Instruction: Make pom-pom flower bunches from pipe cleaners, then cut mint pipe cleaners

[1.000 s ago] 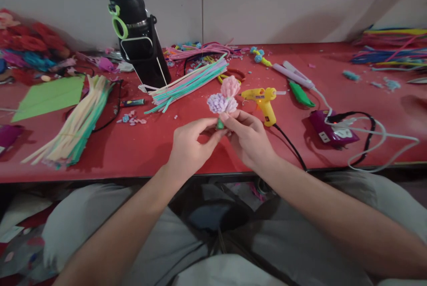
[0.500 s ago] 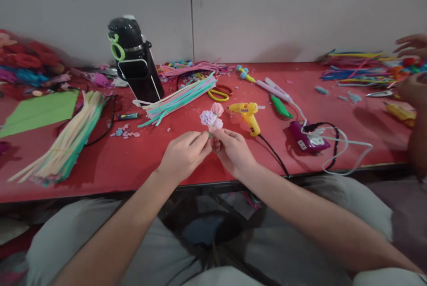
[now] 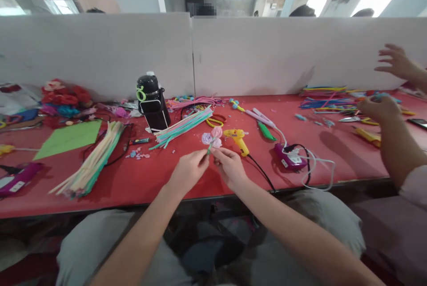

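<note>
Together, both hands [image 3: 208, 169] (fingertips) pinch flower [image 3: 212, 137]

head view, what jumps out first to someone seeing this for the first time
Front and centre, the left hand and right hand pinch the green stem of a small pipe-cleaner flower cluster in lilac and pink above the red table. Just behind it lies a yellow glue gun, with a black water bottle further back to the left. At far right, another person's hands work over a heap of coloured pipe cleaners.

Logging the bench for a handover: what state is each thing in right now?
Flower: held upright by both hands.
Left hand: fingers pinching the stem.
Right hand: fingers pinching the stem.
Glue gun: resting on table, corded.
Bottle: upright, capped.
</note>
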Tool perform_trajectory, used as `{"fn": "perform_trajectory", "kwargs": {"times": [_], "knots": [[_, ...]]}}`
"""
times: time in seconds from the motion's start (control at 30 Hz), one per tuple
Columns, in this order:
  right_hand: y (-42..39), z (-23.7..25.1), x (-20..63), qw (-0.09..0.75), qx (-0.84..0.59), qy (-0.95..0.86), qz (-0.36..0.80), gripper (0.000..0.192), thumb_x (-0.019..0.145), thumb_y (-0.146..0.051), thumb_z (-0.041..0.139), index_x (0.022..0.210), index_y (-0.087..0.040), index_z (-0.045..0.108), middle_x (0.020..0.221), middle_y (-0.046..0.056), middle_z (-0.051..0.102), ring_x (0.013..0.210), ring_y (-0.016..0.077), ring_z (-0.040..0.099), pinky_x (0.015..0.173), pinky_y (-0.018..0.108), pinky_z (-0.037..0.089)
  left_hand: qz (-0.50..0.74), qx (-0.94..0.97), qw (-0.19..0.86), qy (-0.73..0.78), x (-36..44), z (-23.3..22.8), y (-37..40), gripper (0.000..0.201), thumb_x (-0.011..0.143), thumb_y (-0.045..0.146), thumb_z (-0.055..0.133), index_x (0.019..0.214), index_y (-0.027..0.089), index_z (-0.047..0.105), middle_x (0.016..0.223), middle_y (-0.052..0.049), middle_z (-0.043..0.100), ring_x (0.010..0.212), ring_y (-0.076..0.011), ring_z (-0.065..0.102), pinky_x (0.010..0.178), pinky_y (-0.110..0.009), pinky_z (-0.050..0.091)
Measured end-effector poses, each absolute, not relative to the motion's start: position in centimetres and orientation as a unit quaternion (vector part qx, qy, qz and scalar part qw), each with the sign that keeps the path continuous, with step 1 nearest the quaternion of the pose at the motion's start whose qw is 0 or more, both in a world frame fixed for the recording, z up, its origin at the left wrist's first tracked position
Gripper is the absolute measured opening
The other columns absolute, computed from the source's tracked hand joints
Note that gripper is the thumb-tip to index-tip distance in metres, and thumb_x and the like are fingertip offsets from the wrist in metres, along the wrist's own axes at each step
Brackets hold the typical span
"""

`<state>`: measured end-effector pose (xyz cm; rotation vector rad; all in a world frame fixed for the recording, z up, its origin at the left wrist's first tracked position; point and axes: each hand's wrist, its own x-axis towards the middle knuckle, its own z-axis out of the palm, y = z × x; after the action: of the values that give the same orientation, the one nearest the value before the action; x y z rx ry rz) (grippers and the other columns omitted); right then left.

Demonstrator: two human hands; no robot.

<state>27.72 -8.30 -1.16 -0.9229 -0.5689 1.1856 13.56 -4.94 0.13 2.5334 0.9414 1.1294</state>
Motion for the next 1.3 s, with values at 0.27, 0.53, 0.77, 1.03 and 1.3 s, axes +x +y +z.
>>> {"fn": "perform_trajectory", "kwargs": {"times": [0.27,0.53,0.77,1.03,1.3], "knots": [[-8.6,-3.2,26.7,0.713,-0.446,-0.281,0.462,0.026,0.063,-0.041,0.085,0.065,-0.018,0.071,0.061,-0.002,0.062,0.058,0.0113,0.047,0.06,0.028,0.036,0.377,0.841,0.075,0.38,14.3,-1.6,-6.1,0.015,0.092,0.021,0.062,0.08,0.017,0.069,0.072,-0.006,0.073,0.066,-0.0192,0.07,0.062,-0.027,0.049],[-9.9,-3.2,27.7,0.69,-0.458,-0.348,0.44,0.025,0.066,-0.039,0.085,0.065,-0.019,0.072,0.065,-0.001,0.065,0.065,0.014,0.053,0.068,0.029,0.042,0.424,0.824,0.166,0.337,13.6,-1.3,-6.9,0.016,0.092,0.022,0.061,0.079,0.018,0.068,0.075,-0.004,0.074,0.067,-0.0152,0.07,0.067,-0.023,0.049],[-9.8,-3.6,28.4,0.672,-0.461,-0.359,0.454,0.031,0.064,-0.039,0.087,0.066,-0.019,0.064,0.068,-0.001,0.063,0.066,0.0137,0.056,0.067,0.028,0.043,0.426,0.823,0.183,0.329,13.3,-1.5,-6.8,0.012,0.089,0.021,0.062,0.078,0.019,0.067,0.072,-0.001,0.072,0.065,-0.0133,0.068,0.066,-0.022,0.05],[-8.9,-3.9,29.2,0.685,-0.439,-0.389,0.433,0.049,0.062,-0.032,0.088,0.101,-0.022,0.06,0.091,0.001,0.069,0.083,0.0175,0.067,0.079,0.032,0.052,0.399,0.838,0.17,0.33,13.1,-1.8,-6.2,0.016,0.089,0.025,0.061,0.074,0.019,0.064,0.072,-0.001,0.07,0.065,-0.0127,0.065,0.065,-0.022,0.047],[-9.4,-3.0,29.7,0.643,-0.422,-0.481,0.421,0.031,0.074,-0.036,0.081,0.097,-0.02,0.067,0.092,0.004,0.072,0.086,0.0209,0.068,0.08,0.034,0.053,0.351,0.86,0.178,0.324,13.0,-1.8,-6.2,0.018,0.09,0.025,0.059,0.075,0.019,0.065,0.075,-0.003,0.071,0.069,-0.015,0.065,0.067,-0.024,0.048]]}}
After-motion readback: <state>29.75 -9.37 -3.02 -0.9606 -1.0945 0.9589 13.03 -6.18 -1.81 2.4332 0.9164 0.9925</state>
